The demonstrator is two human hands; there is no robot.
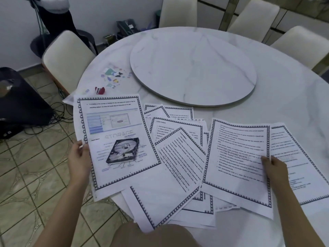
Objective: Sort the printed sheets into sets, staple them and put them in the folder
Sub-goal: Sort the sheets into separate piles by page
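Left hand (pixel 79 155): thumb on top and fingers curled beneath, pinching the left edge of the hard-disk sheet (pixel 117 139), which overhangs the table's near-left rim. Right hand (pixel 275 168): gripping the right edge of a text-only sheet (pixel 238 157). Between and under both, loose printed sheets (pixel 178 168) lie fanned and overlapping on the marble table (pixel 284 97). Beyond the left sheet sits a small red item (pixel 100 90), too small to identify, near a round turntable (pixel 192 66).

Dim, soft light; edges bowed, print blurred
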